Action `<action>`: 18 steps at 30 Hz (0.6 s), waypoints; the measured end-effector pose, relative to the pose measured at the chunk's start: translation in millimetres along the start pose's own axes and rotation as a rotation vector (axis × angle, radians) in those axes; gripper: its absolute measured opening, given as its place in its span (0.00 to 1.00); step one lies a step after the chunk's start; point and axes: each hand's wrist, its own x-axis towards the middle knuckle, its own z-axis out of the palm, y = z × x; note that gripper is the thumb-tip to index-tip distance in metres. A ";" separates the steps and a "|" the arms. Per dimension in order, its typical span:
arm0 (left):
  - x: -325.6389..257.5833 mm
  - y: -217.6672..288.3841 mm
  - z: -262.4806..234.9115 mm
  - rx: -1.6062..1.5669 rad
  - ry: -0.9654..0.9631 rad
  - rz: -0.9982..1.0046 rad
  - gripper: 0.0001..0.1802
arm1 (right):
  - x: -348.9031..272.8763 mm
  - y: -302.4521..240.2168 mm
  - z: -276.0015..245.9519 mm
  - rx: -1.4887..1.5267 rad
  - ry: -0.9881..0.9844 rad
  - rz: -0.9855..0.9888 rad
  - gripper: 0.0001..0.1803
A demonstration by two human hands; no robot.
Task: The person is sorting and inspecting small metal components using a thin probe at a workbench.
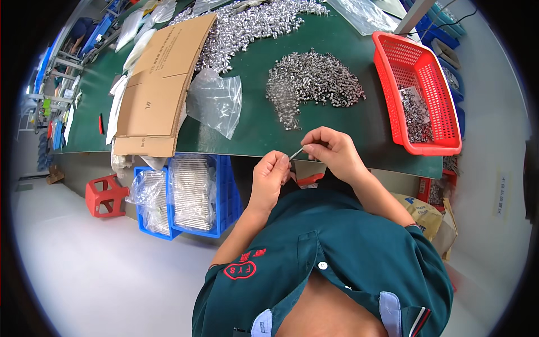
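Note:
Just off the near edge of the green table point(250, 137), my two hands meet over a thin greyish rod point(296, 154). My left hand point(270, 178) is closed round its lower end, thumb pressed against the fingers. At the upper end my right hand point(335, 153) pinches with thumb and forefinger; whether a small part sits in that pinch is hidden. Beyond the hands lies a heap of small metal rings point(317, 77), with some strays at its front. To its right stands a red plastic basket point(389, 92) with more small metal parts inside.
A folded cardboard sheet point(151, 92) and a clear plastic bag point(216, 101) lie left of the heap. Shiny metal parts point(252, 28) spread farther back. Under the table are blue crates point(224, 194) with bagged rods; a red stool point(106, 195) stands left of them.

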 end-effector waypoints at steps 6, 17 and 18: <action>-2.2 1.4 -1.9 -0.067 -0.049 -0.049 0.13 | -4.3 1.1 1.2 -0.201 0.075 -0.260 0.04; -0.6 2.4 -0.1 0.063 0.022 0.072 0.11 | -2.6 1.9 6.2 -0.222 0.036 -0.146 0.10; 1.2 2.1 -0.8 -0.002 0.070 0.069 0.12 | 0.6 5.9 6.2 -0.263 0.040 -0.218 0.10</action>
